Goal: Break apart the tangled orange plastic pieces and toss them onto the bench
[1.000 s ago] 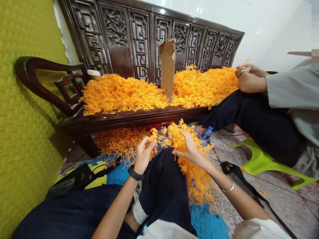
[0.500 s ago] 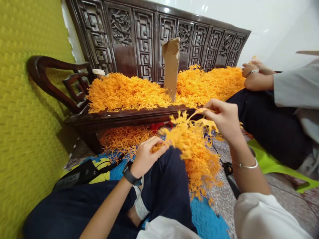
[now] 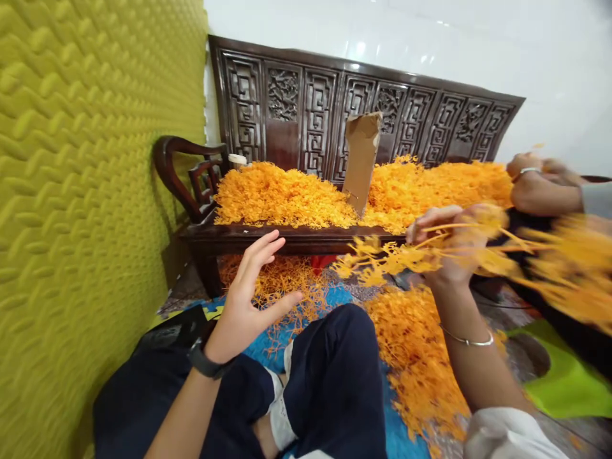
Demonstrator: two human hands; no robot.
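Observation:
My left hand (image 3: 243, 309) is raised over my lap, thumb and fingers apart, holding nothing. On the right, my right hand (image 3: 447, 252) is closed on a branching orange plastic sprig (image 3: 392, 262). Its lacy ends stick out to the left of the hand, while blurred orange strands trail off to the right. Below that hand lies a heap of similar orange pieces (image 3: 415, 347), beside my knee. Two more orange piles, a left one (image 3: 282, 197) and a right one (image 3: 440, 188), rest on the dark wooden bench (image 3: 287, 239).
An upright cardboard strip (image 3: 361, 159) parts the bench piles. Thin orange stems (image 3: 287, 290) lie under the bench on blue matting (image 3: 342, 294). At right are a co-worker's hands (image 3: 540, 175) and a green stool (image 3: 564, 376). A yellow padded wall (image 3: 95, 159) stands at left.
My left hand has let go of the orange piece and opened, moving left. My right hand has swung right with orange sprigs. The view has shifted, so the bench sits farther right and lower.

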